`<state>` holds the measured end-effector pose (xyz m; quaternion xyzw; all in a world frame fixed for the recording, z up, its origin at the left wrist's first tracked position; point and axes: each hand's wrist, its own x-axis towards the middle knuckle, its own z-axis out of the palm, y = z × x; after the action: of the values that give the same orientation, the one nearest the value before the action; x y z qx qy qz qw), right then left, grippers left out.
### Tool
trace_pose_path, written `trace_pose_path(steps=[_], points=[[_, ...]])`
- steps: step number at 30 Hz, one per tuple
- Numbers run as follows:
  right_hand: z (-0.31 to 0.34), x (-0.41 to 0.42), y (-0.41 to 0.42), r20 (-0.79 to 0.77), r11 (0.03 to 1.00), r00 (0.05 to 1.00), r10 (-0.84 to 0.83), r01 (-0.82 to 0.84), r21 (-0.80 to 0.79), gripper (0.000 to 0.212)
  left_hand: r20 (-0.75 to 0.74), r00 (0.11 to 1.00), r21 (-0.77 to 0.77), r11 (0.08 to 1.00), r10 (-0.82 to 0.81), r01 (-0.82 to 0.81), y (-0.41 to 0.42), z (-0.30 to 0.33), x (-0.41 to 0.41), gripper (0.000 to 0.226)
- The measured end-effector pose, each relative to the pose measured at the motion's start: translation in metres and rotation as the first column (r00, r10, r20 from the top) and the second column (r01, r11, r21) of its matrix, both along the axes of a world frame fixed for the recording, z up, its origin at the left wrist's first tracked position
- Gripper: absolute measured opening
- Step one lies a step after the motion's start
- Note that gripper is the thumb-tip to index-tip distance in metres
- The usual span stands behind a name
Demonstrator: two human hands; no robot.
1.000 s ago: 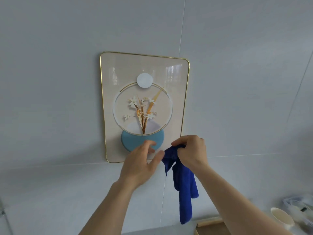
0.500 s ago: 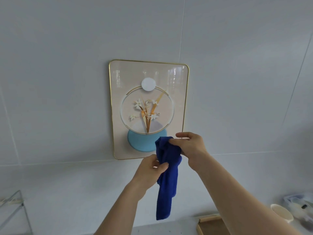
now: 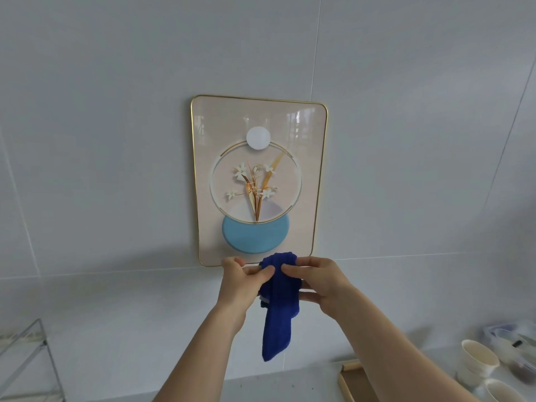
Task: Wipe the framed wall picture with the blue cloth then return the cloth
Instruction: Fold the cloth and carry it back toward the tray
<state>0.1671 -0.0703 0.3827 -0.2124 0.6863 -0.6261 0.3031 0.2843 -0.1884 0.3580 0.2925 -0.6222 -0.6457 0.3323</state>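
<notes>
A metal rack [image 3: 27, 355] stands at the far left of the bench [image 3: 261, 387]. At the right sit 2 cream bowls [image 3: 478, 358], a clear plastic box [image 3: 510, 340] and a wooden tray [image 3: 355, 381].

Counter [image 3: 290, 384]: pale, running along the foot of the tiled wall below my arms
Right side: cream cups [image 3: 480, 358] stacked just beside another cup [image 3: 501, 391]; clear plastic containers [image 3: 510, 340] behind them, contents too blurred to tell
Right of centre: wooden tray [image 3: 352, 378] with a raised rim, partly hidden by my right forearm
Far left: wire rack [image 3: 29, 361], thin metal legs, standing on the counter
</notes>
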Motion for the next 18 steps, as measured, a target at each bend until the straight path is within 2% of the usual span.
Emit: trace_pose_path(steps=[3,6,10,14,18], points=[[0.001,0.002,-0.003,-0.061,0.998,0.997,-0.05,0.049,-0.026,0.029,0.059,0.998,-0.094,0.995,-0.035,0.04,-0.007,0.001,0.005,0.033],[0.003,-0.001,-0.001,-0.092,0.998,0.994,-0.062,0.061,-0.014,0.027,0.097,0.995,-0.212,0.977,0.003,0.017,-0.015,0.003,0.009,0.022],[0.006,-0.011,0.004,-0.117,0.998,0.991,-0.06,0.062,0.014,0.026,0.114,0.988,-0.352,0.934,0.107,-0.061,-0.028,0.005,0.02,0.027],[0.007,-0.024,0.01,-0.216,0.996,0.973,-0.08,0.086,0.016,0.025,0.212,0.953,-0.529,0.845,0.215,-0.073,-0.042,0.009,0.029,0.024],[0.003,-0.031,0.009,-0.382,0.986,0.92,-0.086,0.133,0.098,0.012,0.284,0.904,-0.688,0.725,0.319,-0.04,-0.047,0.009,0.033,0.018]])
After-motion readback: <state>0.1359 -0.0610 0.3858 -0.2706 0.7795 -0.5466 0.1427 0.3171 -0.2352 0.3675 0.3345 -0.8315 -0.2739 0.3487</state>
